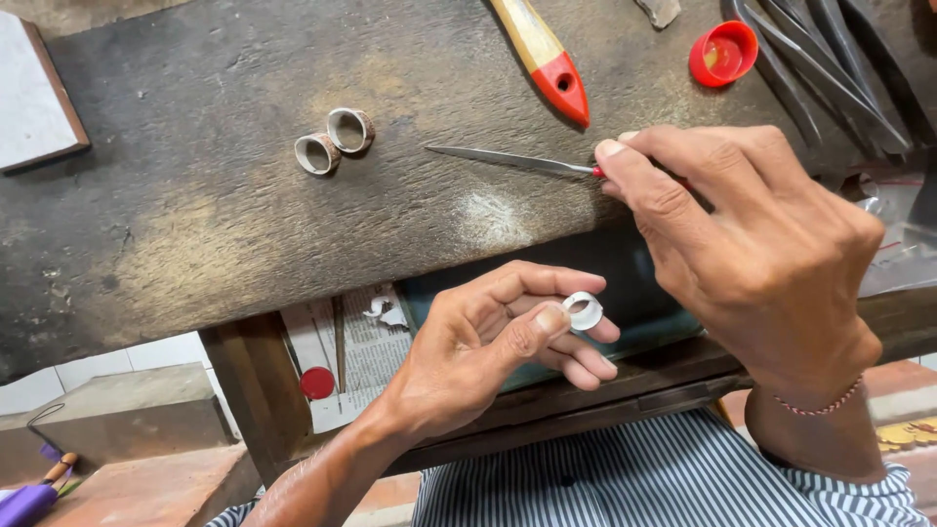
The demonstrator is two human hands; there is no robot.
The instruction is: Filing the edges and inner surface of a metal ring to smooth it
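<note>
My left hand [493, 342] pinches a pale silver ring [584, 310] between thumb and fingers, just below the front edge of the dark workbench [224, 234]. My right hand [756, 249] grips a thin metal file [508, 161] by its red handle end; the blade points left and lies low over the bench top. The file tip is apart from the ring. Two more rings [334, 141], brownish on the outside, rest on the bench to the upper left.
A wooden tool with a red tip [547, 54] lies at the top centre. A red cap [723, 52] and several dark metal tools [830, 68] lie top right. Below the bench hang newspaper [366, 351] and a small red disc [316, 383].
</note>
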